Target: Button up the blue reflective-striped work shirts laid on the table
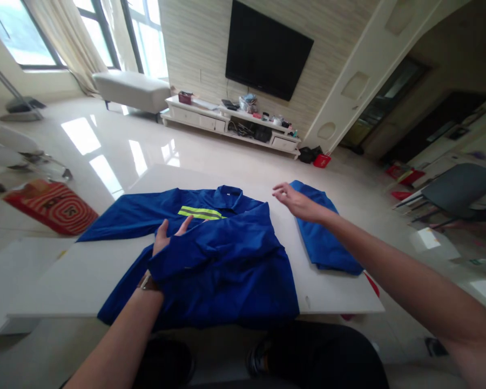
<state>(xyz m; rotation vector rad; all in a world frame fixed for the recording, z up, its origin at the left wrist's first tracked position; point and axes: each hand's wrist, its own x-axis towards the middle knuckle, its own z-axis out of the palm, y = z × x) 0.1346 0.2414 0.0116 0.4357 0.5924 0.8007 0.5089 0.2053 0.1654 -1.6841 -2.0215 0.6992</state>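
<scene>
A blue work jacket [227, 270] with a collar and a yellow-green reflective stripe [200, 213] lies on the white table [328, 294]. Its right side is folded over the front, and one sleeve stretches out to the left. My left hand [164, 235] is at the folded-over part; blue cloth covers some of the hand, while the visible fingers are spread apart. Right of the collar, my right hand [294, 201] hovers with loosely bent fingers and nothing in them. Beneath that forearm, a folded blue garment [324, 237] rests at the table's right side.
A red patterned bag [54, 205] stands left of the table. Across the shiny floor are a low white TV cabinet [235, 121], a wall-mounted television [267, 51] and a pale bench [132, 89]. A grey chair [457, 186] stands to the right.
</scene>
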